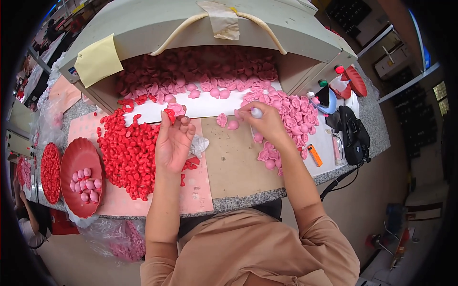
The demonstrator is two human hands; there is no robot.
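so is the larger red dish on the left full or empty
Neither, it's partly filled: a cluster of round pink pieces sits in the red dish, leaving much of its inside bare.

1. The red pieces (125, 152) look like smooth, glossy plastic.
2. The pink pieces (298, 112) look like plastic too, with a softer, duller sheen.
3. The tabletop (377, 125) has a speckled, granite-like surface.
4. The grey cabinet (162, 27) looks smooth and painted.
5. The yellow note (99, 59) is matt paper.
6. The oval dish (70, 164) looks like ribbed red plastic.
7. The bag (98, 233) is clear, crinkled plastic film.
8. The shirt (253, 243) is matt brown cloth.
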